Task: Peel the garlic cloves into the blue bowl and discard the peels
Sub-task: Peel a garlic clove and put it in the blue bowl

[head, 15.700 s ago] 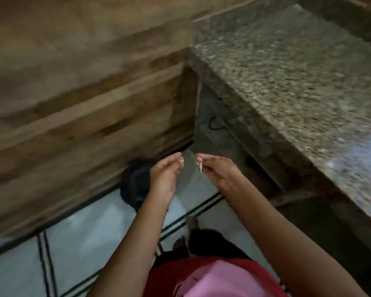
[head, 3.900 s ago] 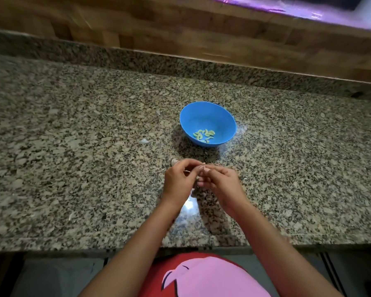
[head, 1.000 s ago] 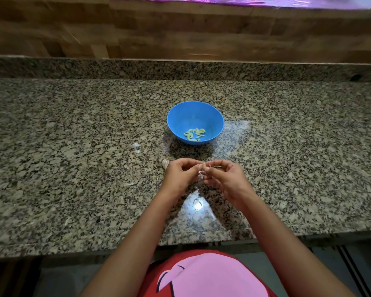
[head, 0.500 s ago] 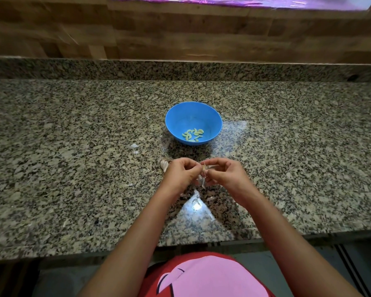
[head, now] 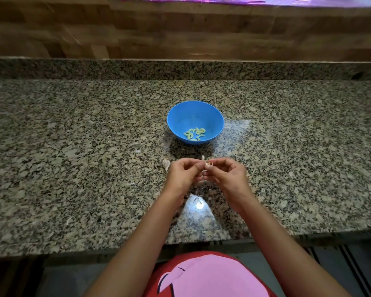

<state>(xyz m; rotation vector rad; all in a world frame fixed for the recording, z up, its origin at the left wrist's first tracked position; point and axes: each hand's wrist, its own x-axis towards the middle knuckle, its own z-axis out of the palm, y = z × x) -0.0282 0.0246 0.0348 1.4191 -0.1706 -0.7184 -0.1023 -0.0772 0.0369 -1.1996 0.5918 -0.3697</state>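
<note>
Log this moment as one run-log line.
step: peeling | left hand: pinches garlic clove | right hand: pinches it too | blue bowl: peeled cloves inside | spare clove: on counter

A home kitchen: speckled granite counter (head: 73, 146), wood-look wall (head: 137, 28)

The light is dim and warm overall. A small white glare spot (head: 198, 205) burns on the polished bench (head: 73, 168) below centre, with a paler sheen right of the blue bowl (head: 180, 116), whose soft shadow falls toward the lower edge. A purple strip (head: 244, 0) along the top is blown out. The wooden wall (head: 137, 28) looks smeared, the bench edges bow, and the lower corners sink into dark.
</note>
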